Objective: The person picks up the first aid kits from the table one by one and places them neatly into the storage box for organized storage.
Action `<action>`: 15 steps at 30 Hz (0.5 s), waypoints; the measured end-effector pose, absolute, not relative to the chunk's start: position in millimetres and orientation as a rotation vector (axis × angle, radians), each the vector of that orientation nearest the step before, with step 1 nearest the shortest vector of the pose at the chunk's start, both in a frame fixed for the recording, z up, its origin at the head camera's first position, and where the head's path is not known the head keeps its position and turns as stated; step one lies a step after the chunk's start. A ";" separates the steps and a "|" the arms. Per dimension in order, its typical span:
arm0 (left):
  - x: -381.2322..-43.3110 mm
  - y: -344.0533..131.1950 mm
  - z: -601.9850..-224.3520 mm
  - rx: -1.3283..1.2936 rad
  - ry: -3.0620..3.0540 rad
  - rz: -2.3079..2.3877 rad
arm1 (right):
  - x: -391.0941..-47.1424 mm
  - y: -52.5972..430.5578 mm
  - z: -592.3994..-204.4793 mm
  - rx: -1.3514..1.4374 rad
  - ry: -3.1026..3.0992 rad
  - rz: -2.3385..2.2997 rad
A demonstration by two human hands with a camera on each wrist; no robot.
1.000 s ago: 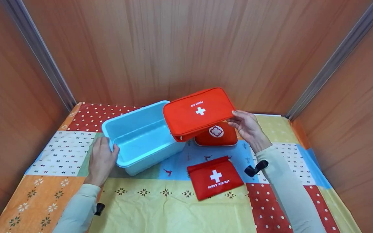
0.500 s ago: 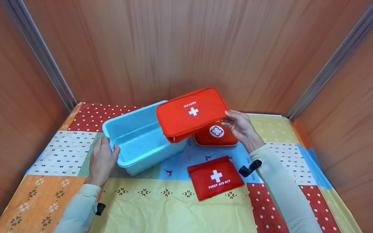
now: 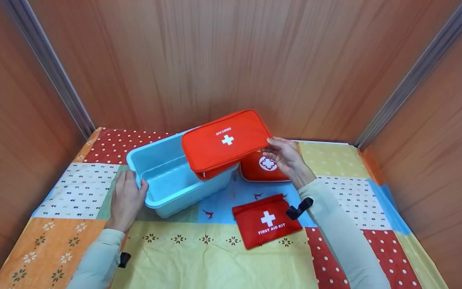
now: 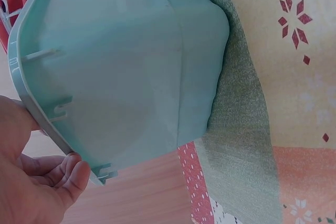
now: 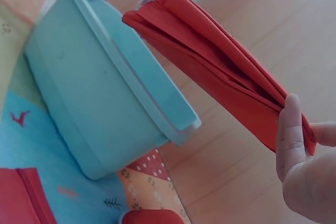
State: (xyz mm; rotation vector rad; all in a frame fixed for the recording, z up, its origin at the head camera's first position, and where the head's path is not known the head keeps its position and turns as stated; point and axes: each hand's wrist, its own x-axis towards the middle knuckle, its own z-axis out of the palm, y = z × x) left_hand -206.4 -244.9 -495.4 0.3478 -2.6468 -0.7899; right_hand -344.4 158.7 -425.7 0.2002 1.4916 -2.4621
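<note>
My left hand (image 3: 126,196) grips the near left end of a light blue plastic bin (image 3: 191,196), fingers over its rim in the left wrist view. Between the thumb and fingers of my right hand (image 3: 289,158) is one end of a red first aid pouch (image 3: 227,140) with a white cross. The pouch hangs tilted over the right part of the bin and hides that part in the head view. From the right wrist, the pouch (image 5: 210,61) shows a zipper along its side and sits above the rim. The bin's visible inside holds nothing.
Right of the bin lies a red case (image 3: 265,166) with a round white emblem, partly behind the pouch. A flat red first aid kit bag (image 3: 267,220) rests nearer on the patchwork cloth (image 3: 211,261). Wooden panels (image 3: 231,60) enclose the back and sides.
My right hand has carried the red pouch leftward, from beside the bin's right end to farther over it. The left hand and the bin have stayed in place.
</note>
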 end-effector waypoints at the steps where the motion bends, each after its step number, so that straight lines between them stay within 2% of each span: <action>1: -206.2 -244.9 -495.2 0.348 -2.648 -0.793 | -344.4 157.0 -425.9 0.201 1.485 -2.463; 15: -205.7 -244.8 -495.8 0.352 -2.646 -0.764 | -343.0 130.9 -426.7 0.126 1.460 -2.468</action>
